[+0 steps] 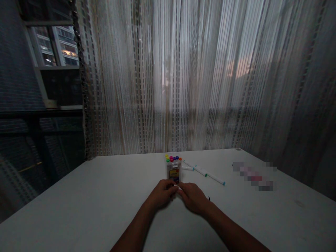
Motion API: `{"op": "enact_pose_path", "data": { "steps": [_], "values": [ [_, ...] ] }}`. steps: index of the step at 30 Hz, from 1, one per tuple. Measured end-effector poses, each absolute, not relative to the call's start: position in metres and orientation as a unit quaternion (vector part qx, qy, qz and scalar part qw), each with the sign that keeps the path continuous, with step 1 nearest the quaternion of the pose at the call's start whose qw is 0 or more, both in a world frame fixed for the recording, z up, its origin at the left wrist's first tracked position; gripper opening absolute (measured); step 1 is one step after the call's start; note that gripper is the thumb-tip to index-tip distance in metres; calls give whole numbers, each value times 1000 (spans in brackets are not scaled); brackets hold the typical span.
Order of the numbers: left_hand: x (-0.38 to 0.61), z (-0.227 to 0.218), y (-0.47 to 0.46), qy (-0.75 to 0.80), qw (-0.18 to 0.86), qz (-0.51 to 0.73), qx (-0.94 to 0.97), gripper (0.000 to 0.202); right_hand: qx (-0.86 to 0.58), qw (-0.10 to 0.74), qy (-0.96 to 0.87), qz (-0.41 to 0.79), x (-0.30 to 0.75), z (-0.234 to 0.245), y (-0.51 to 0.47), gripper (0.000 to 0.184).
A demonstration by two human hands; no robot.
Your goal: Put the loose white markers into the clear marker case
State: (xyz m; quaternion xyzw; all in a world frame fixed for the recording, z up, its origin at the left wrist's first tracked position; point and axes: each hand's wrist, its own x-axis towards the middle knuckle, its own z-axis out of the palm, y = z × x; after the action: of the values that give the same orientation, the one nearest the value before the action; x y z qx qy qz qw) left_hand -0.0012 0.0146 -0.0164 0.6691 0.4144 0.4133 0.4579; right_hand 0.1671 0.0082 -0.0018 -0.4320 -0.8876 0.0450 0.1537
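My left hand (163, 193) and my right hand (193, 196) meet near the middle of the table, fingers closed. Between their fingertips shows a short white stretch of what looks like a marker (179, 187); the rest of it is hidden by the fingers. Just behind the hands stands a clear case of markers (173, 171), upright, with caps of several colours on top and a yellow and dark label on its front. A small black tip (209, 198) peeks out beside my right wrist; what it belongs to is hidden.
Right of the case, several white markers (215, 179) with teal or green ends lie loose on the white table (118, 199). A blurred-out pinkish item (253, 176) lies farther right. String curtains (168, 87) hang beyond the table's back edge, with a window (56, 52) at left.
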Motion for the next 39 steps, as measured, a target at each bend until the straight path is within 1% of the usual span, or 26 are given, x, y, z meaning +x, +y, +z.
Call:
{"op": "enact_pose_path", "data": {
  "steps": [7,13,16,20,26,34,39],
  "values": [
    [-1,-17,15,411,453,418,671,27,-437,144,-887,39,167,-1,8,33],
    [0,-18,14,406,452,428,669,25,-441,166,-881,37,165,-2,8,31],
    [2,-18,14,405,459,444,655,28,-436,181,-880,44,165,-4,9,29],
    [1,-14,13,402,461,436,660,34,-438,196,-876,49,166,-5,10,27],
    [0,-14,13,419,453,423,664,37,-430,185,-882,47,168,-5,11,31],
    [0,-20,16,415,470,439,644,32,-451,142,-881,28,166,-1,9,35],
    [-1,-19,16,409,475,447,638,32,-447,143,-883,27,166,1,7,35]
  ]
}}
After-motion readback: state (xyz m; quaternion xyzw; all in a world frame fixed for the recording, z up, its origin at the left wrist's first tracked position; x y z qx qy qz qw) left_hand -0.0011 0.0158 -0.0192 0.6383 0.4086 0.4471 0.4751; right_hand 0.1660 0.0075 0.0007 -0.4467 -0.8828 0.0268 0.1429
